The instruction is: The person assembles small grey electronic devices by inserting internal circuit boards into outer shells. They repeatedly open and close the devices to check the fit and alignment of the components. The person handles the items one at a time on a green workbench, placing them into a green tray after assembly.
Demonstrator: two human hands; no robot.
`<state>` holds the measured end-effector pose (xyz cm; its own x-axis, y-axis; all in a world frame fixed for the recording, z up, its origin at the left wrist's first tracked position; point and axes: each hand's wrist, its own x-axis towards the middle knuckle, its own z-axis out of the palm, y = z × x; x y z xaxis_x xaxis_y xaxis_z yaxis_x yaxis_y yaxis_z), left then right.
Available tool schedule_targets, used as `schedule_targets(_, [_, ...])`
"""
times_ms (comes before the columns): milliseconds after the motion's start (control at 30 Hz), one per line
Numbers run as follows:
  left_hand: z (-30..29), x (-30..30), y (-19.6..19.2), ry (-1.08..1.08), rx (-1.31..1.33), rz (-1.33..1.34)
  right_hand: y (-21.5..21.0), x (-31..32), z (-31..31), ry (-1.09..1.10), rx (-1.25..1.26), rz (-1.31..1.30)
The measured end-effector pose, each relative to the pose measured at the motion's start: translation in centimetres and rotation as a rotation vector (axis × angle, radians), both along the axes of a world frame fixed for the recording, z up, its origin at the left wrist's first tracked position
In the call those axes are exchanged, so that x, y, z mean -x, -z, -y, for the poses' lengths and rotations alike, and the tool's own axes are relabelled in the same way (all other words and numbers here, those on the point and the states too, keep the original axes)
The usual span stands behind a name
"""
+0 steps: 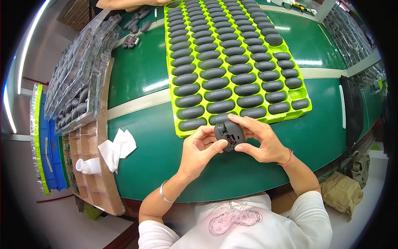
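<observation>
Between my two hands, above the front edge of the tray, is a small dark grey rounded case that looks like an earbud charging case [235,129]. It is tilted, and some inner parts with a bit of red show on its near side. My left hand [200,148] grips its left side, the thumb at its lower edge. On the other side my right hand [264,140] holds it, with the index finger on top and the thumb below. Just beyond, a bright yellow-green tray [299,92] bears rows of similar dark grey cases [217,95].
White tissues [118,148] lie left on the green table [153,166]. A white bottle [90,166] rests on a cardboard divider box [89,143]. Clear plastic trays [78,62] stack behind. Another person's arm [124,3] is at the far left, near loose dark pieces [134,24].
</observation>
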<state>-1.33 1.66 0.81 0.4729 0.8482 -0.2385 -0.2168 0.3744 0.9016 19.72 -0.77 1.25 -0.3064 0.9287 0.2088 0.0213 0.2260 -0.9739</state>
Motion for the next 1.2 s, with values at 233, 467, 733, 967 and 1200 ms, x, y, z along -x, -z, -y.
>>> schedule_targets(233, [-0.04, -0.01, -0.1, 0.005, -0.009, -0.015, -0.09, -0.03, 0.0, 0.003, -0.01, 0.015])
schedule_targets(467, [-0.02, -0.04, -0.16, 0.002, -0.013, -0.018, -0.21, -0.03, -0.03, 0.001, -0.01, 0.016])
schedule_targets(733, [-0.01, 0.0, -0.03, 0.0, -0.004, -0.006, -0.17, -0.05, -0.01, 0.005, -0.023, 0.019])
schedule_targets(967, [0.0, 0.01, 0.12, 0.003, -0.003, 0.001, -0.15, -0.09, 0.01, 0.008, -0.025, 0.036])
schedule_targets(1200, [0.01, -0.04, -0.08, 0.006, -0.005, 0.002, -0.27, -0.08, 0.02, 0.007, -0.025, 0.031])
